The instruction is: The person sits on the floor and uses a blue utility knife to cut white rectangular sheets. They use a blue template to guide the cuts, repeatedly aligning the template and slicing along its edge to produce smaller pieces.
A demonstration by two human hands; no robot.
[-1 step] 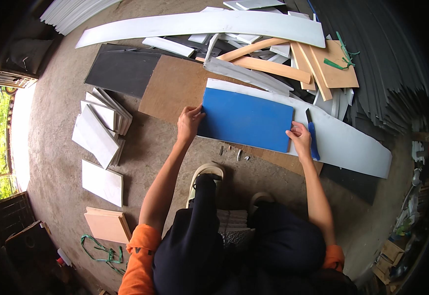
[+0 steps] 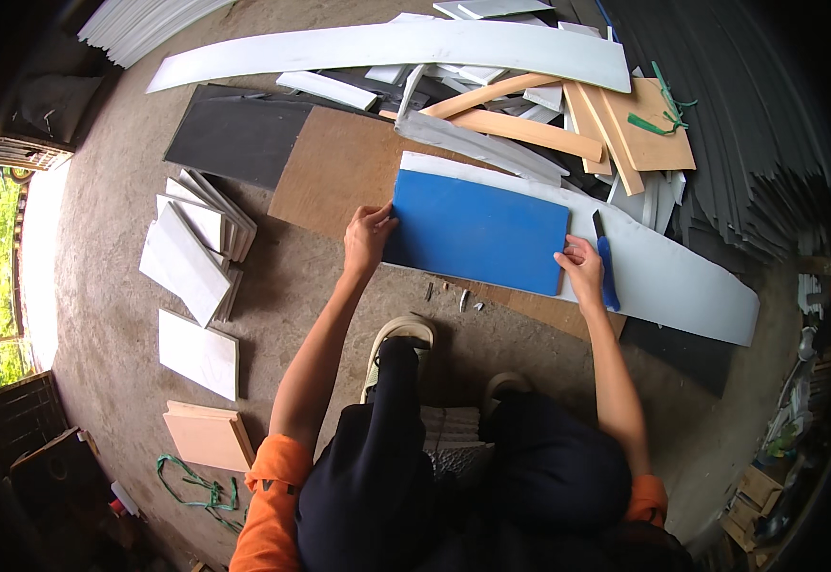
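Observation:
A flat blue rectangular board (image 2: 477, 231) lies over a long white sheet (image 2: 687, 281), whose strip shows along the board's far edge. My left hand (image 2: 368, 234) grips the board's left end, fingers closed on its edge. At the opposite end, my right hand (image 2: 581, 267) pinches the right edge near the lower corner. Just right of that hand a utility knife with a blue handle (image 2: 608, 276) rests on the white sheet. Under these lies a brown board (image 2: 330, 172), partly covered.
White rectangular pieces (image 2: 192, 257) are stacked on the floor at left, with peach-coloured boards (image 2: 208, 437) and green string (image 2: 208, 491) nearer me. Beyond the work lie a long white strip (image 2: 387, 57) and a heap of offcuts (image 2: 520, 143). Dark sheets (image 2: 720, 124) are piled at right.

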